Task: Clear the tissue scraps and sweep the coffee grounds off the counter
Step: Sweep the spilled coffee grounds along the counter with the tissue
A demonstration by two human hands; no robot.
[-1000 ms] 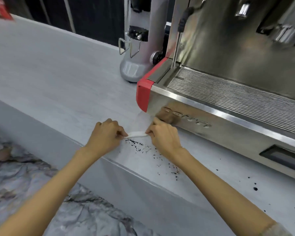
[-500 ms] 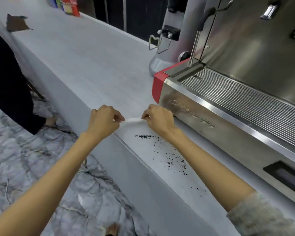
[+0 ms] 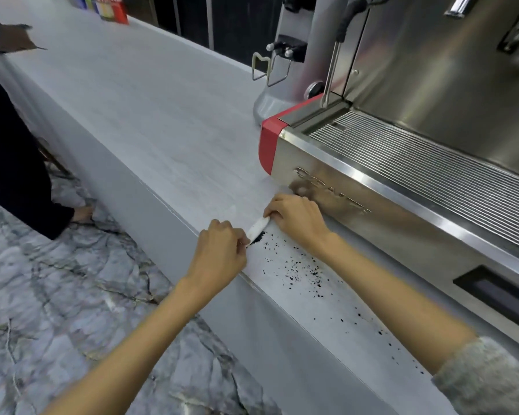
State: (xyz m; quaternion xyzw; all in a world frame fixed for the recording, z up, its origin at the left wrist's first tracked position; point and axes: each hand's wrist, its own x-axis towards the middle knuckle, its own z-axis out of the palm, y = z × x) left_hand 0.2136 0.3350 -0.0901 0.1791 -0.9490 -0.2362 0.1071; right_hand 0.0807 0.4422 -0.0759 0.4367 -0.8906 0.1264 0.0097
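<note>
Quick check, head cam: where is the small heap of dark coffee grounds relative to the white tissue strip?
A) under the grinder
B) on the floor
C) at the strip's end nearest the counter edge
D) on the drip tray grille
C: the small heap of dark coffee grounds sits against the white tissue strip, by the left hand; the right hand holds the strip's far end.

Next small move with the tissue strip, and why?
Probably drag the tissue strip, pinched between left hand and right hand, toward the counter edge. A small pile of grounds sits against it near the edge; loose grounds remain scattered behind.
</note>
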